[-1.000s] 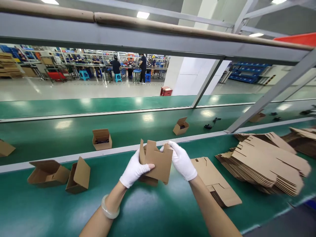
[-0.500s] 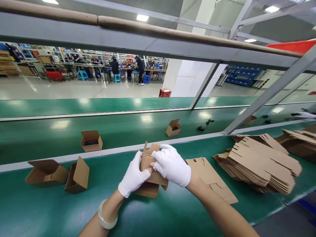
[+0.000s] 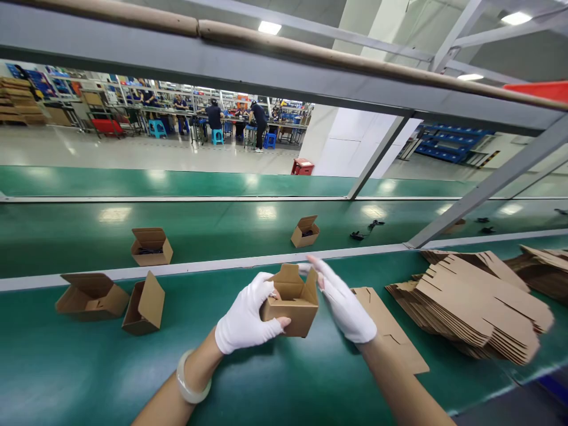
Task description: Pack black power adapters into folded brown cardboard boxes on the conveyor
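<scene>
Here, the carton (image 3: 298,318) sits gripped in the left hand (image 3: 248,315).

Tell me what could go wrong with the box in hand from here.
The left hand seems to carry the box one-handed, so it might twist or slip. The right hand is close beside a raised flap; a hard push might crease it. The flat cardboard stack is uneven and might slide if knocked.
</scene>
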`<move>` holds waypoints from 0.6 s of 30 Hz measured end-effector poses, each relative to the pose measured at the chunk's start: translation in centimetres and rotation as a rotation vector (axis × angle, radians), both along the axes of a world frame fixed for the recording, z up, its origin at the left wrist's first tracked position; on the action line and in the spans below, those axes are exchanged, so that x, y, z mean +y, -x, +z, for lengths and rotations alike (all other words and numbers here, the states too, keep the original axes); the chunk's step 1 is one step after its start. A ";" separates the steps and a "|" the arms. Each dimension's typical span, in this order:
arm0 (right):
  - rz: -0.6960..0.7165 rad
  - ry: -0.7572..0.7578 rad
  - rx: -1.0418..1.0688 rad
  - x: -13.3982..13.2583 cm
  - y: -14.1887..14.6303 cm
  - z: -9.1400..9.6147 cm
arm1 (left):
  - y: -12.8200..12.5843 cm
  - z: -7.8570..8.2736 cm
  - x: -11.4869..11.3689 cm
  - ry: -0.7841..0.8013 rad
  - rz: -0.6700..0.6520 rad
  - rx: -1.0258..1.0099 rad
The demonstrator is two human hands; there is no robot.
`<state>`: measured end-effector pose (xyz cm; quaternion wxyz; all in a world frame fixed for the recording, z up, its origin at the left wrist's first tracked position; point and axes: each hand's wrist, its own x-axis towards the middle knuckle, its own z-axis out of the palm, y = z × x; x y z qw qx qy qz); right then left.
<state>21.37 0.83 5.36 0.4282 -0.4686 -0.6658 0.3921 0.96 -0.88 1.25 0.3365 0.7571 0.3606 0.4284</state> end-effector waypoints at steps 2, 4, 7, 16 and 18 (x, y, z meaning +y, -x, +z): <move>0.258 0.320 0.183 0.0 0.3 -0.2 | -0.4 0.0 -0.1 -0.047 -0.034 0.001; 0.382 0.497 0.304 0.0 0.8 -0.7 | -0.6 0.1 -0.3 -0.093 -0.035 0.005; 0.399 0.555 0.336 0.0 1.1 -1.7 | -0.7 0.1 -0.4 -0.138 -0.024 0.005; 0.588 0.334 -0.216 1.9 -0.1 2.0 | -0.4 0.0 -0.6 -0.146 -0.060 -0.060; 0.668 0.266 -0.388 2.0 0.5 2.9 | -0.4 0.0 -0.7 -0.161 -0.084 -0.066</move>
